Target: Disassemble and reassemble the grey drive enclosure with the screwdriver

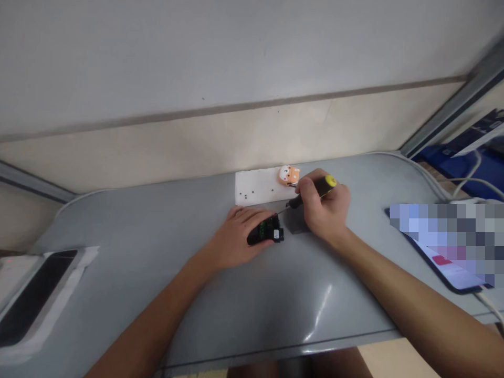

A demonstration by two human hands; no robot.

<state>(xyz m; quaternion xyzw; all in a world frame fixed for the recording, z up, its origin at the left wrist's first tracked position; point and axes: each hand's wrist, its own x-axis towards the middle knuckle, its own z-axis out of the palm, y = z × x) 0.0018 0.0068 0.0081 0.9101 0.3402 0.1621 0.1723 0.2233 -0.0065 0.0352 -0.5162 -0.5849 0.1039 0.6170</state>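
My left hand [241, 236] is closed around a small black device [268, 231] with a green circuit board showing, keeping it on the grey table. In my right hand [325, 205] is a screwdriver [296, 201] with a black and yellow handle. Its thin shaft slants down left, and the tip meets the device's upper edge; whether it sits in a screw is too small to tell. A dark flat piece [296, 220] lies under and beside my right hand, partly hidden. Just beyond, several tiny dark screws [245, 196] rest on a white paper sheet [258, 181].
An orange and white animal-shaped case [289, 175] sits on the paper's right end. To the right lies a tablet [444, 252] with a lit screen and a white cable [488, 304]. A dark phone-like slab [37, 296] is at far left. A wall [197, 147] bounds the table's back.
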